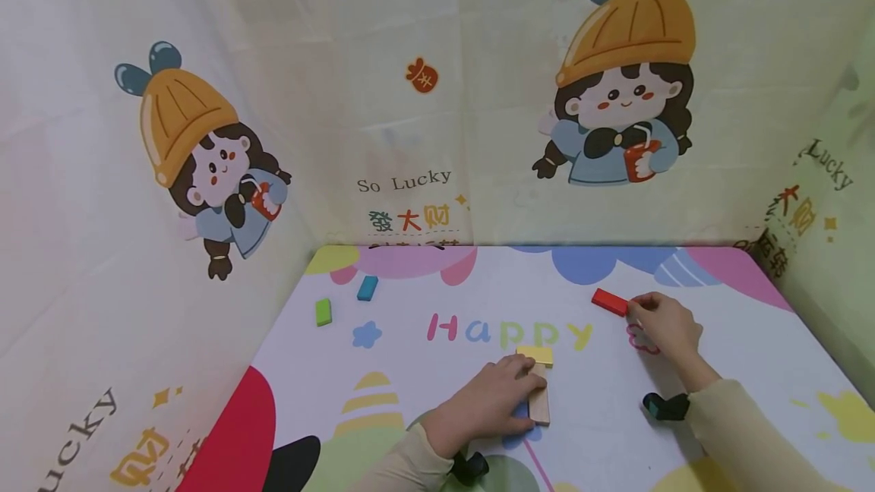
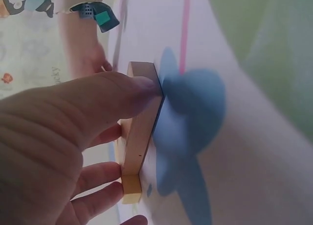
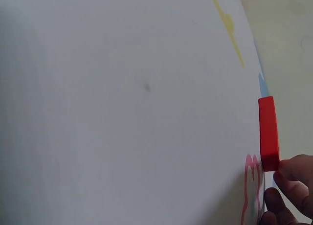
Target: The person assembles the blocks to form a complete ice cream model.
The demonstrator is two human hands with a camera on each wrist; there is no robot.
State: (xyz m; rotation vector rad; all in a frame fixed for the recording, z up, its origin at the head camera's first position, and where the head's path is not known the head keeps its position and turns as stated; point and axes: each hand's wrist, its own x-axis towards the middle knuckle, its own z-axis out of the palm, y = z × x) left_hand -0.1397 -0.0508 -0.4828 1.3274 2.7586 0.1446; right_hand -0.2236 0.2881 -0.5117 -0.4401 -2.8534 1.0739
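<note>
My left hand is over a plain wooden block. In the left wrist view, the thumb lies across one end of the wooden block and fingers reach along its far side. A yellow block adjoins its far end, with fingertips beside the yellow block too. Farther right and back, my right hand pinches the near end of a red block. In the right wrist view, the fingertips meet one end of the red block; the rest of that hand is cut off.
A green block and a blue block lie at the back left of the printed tabletop. Printed cloth walls stand behind and at both sides. Dark wrist cameras sit on both wrists.
</note>
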